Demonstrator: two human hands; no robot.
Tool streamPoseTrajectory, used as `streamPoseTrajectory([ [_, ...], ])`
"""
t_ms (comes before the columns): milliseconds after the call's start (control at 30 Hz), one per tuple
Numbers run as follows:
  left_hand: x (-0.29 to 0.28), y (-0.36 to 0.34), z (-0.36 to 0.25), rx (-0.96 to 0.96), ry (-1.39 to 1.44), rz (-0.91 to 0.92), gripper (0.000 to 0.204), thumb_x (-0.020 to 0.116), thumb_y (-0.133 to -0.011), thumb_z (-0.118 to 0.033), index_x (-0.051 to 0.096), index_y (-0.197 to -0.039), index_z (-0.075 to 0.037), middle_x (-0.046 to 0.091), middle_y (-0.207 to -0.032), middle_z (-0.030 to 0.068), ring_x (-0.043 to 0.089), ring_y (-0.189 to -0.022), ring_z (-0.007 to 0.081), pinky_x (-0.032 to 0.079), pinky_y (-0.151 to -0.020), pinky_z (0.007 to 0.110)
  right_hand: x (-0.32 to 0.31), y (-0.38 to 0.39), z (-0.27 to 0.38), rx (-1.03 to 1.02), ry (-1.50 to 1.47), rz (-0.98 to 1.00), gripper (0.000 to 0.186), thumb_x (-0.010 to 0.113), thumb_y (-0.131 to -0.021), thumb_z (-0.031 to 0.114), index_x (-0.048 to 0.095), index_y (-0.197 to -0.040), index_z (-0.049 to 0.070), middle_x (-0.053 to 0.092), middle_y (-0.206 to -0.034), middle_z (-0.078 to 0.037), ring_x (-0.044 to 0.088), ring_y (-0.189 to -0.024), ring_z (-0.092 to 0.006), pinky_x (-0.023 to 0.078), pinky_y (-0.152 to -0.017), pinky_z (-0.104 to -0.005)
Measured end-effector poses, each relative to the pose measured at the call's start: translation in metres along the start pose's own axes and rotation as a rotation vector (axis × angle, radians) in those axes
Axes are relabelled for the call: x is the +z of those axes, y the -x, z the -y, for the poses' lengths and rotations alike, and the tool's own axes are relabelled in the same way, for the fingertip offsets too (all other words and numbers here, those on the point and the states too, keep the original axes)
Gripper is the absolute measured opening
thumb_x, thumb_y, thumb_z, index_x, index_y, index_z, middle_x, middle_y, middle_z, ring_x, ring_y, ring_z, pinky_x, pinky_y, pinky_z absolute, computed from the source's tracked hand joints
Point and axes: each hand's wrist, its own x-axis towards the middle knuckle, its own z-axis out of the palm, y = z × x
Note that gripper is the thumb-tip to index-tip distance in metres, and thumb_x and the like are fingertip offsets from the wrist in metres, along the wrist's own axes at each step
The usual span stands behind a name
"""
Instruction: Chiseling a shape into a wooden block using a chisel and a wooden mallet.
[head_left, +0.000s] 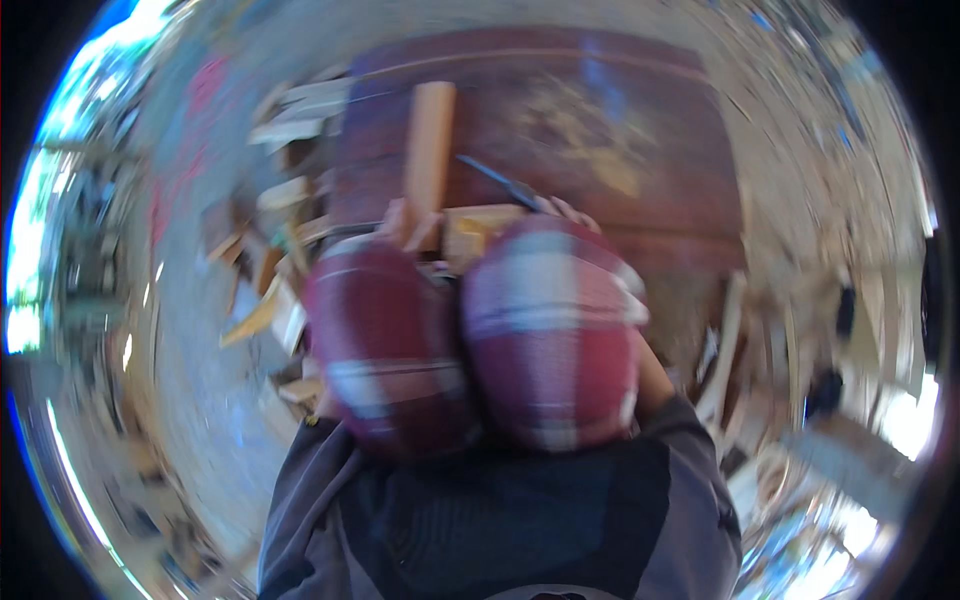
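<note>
My left hand [396,220], partly behind a plaid-covered knee, grips the near end of a smooth orange-brown wooden bar [430,145], which points away from me over a dark reddish-brown board [540,75]. A thin dark tool with a pale shaft [485,170] slants across the board, its thicker end meeting my right hand [568,210]. Those fingers look curled, though the knee hides most of that hand and motion blurs it. Between the hands lies a yellowish wooden piece [468,235]; its lower part is covered by the knees.
My two knees in red and white plaid [550,330] rise between my body and the board. Wood offcuts [285,195] lie heaped on the left floor, and long wooden strips [730,345] on the right. Shavings or a pale worn patch [600,145] mark the board's surface.
</note>
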Motion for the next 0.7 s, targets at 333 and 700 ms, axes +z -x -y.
streamPoseTrajectory([
  [333, 0.047, 0.038, 0.042, -0.498, -0.262, -0.462, 0.029, 0.065, -0.084, -0.039, 0.066, -0.112, -0.031, 0.060, -0.124, 0.0107, 0.054, -0.117, 0.0262, 0.045, -0.094, 0.042, 0.001, -0.022, -0.037, -0.135, 0.107, 0.104, 0.072, 0.074, -0.073, 0.042, 0.048, -0.138, 0.026, 0.040, -0.141, -0.020, 0.045, -0.125, -0.0395, 0.038, -0.099, -0.0509],
  [700, 0.054, 0.042, 0.035, -0.804, 0.248, -0.495, 0.049, 0.063, -0.086, -0.029, 0.054, -0.131, -0.014, 0.048, -0.139, 0.0075, 0.038, -0.132, 0.0289, 0.032, -0.109, 0.042, 0.000, -0.097, 0.001, -0.383, 0.009, 0.445, 0.088, 0.071, -0.070, 0.045, 0.036, -0.145, 0.014, 0.038, -0.146, -0.011, 0.030, -0.136, -0.0304, 0.019, -0.107, -0.0485],
])
